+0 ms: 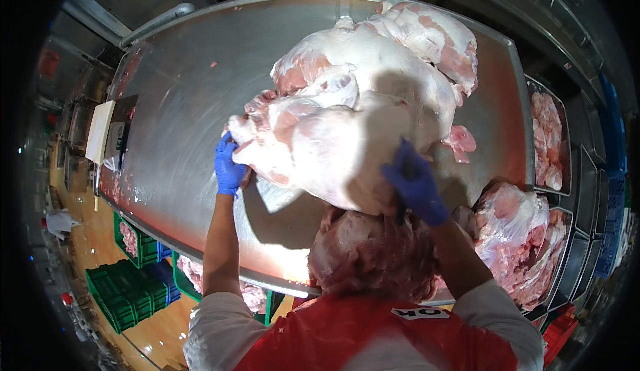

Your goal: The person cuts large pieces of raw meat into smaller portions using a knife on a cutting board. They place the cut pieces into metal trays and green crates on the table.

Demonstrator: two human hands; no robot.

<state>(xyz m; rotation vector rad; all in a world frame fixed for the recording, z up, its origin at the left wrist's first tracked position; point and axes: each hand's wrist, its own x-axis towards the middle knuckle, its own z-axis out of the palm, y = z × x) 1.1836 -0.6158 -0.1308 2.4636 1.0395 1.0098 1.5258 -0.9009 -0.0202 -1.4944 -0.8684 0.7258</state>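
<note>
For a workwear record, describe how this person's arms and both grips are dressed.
The left grip and right grip wear plain blue gloves ending around the wrist. The forearms are bare up to loose, whitish sleeves. No markings are discernible on gloves or sleeves.

Meat (313, 144): brightest area, under hard light from above; its pale top is nearly washed out to white.
Shadows: one darkens the meat beside the right hand (417, 181); another lies crisp on the table (180, 118), just right of the left hand (230, 164).
Metal: dull grey sheen, a white glare patch below the meat.
Hands: left well lit and fairly sharp; right dimmer, slightly blurred.
Floor (97, 238): warm orange, dotted with glints.
Surroundings: dim and soft.
Rim: fisheye bends the table's straight edges; corners fall to black.
</note>
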